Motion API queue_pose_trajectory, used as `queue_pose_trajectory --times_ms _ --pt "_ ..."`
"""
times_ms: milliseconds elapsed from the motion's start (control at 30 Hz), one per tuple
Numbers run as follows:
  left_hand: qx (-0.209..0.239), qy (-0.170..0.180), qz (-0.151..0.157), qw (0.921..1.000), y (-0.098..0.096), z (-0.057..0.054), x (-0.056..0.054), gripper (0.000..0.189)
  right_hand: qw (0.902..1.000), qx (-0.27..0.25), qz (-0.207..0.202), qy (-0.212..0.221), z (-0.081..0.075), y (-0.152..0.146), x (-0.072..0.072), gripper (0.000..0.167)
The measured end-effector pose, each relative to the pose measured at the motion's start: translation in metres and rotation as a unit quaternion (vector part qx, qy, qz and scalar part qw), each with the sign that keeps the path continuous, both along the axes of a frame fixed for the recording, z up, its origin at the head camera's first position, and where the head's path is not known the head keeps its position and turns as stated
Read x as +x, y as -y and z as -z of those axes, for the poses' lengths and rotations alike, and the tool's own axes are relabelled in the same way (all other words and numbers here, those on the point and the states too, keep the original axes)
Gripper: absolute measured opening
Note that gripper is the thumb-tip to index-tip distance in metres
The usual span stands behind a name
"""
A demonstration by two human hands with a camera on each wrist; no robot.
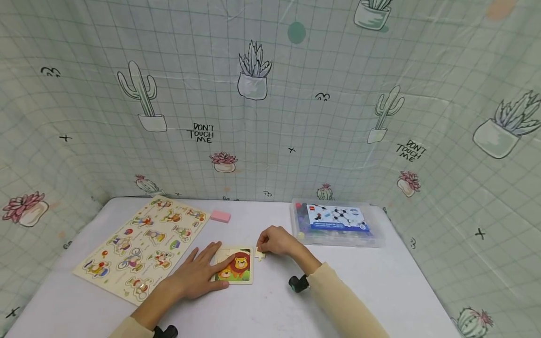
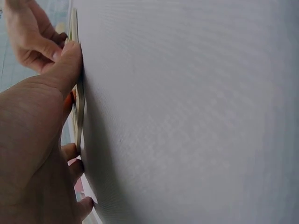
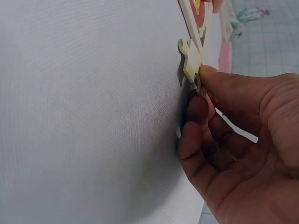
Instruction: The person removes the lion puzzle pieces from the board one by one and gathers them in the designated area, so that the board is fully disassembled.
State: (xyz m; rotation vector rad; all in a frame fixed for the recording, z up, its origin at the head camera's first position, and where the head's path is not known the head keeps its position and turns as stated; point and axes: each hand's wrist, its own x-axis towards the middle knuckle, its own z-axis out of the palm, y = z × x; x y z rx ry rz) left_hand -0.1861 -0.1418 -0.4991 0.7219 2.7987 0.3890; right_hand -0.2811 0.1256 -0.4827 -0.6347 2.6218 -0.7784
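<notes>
I pinch a pale puzzle piece (image 1: 259,254) between the thumb and fingers of my right hand (image 1: 277,240), just beside the right edge of the lion puzzle board (image 1: 251,272), level with its far half, so the board lies directly left of my grip. My left hand (image 1: 197,274) comes in from the left with fingers spread, index over the board, thumb at its near edge; the piece's long axis I cannot tell.

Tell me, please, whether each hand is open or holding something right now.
Left hand: open, touching the square, lion-printed wooden puzzle.
Right hand: closed, pinching a small, cream-coloured wooden jigsaw piece.
</notes>
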Motion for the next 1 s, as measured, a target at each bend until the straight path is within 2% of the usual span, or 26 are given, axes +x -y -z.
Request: queue_pose_trajectory --times_ms 300,633,1000 --pt "0.008 0.001 -0.001 1.0000 -0.0009 -0.0010 0.0008 0.070 0.9997 0.005 -0.021 -0.008 -0.0008 -0.0007 -0.0016 0.008" --pt "0.010 -0.002 -0.008 0.9999 -0.0044 0.0005 0.0019 0.068 0.9990 0.002 -0.042 -0.018 0.0059 -0.0018 -0.0039 0.009" --pt "0.018 0.004 -0.006 0.9998 -0.0019 0.0018 0.0012 0.067 0.9993 0.004 -0.033 -0.019 0.0063 -0.0008 -0.0008 0.010"
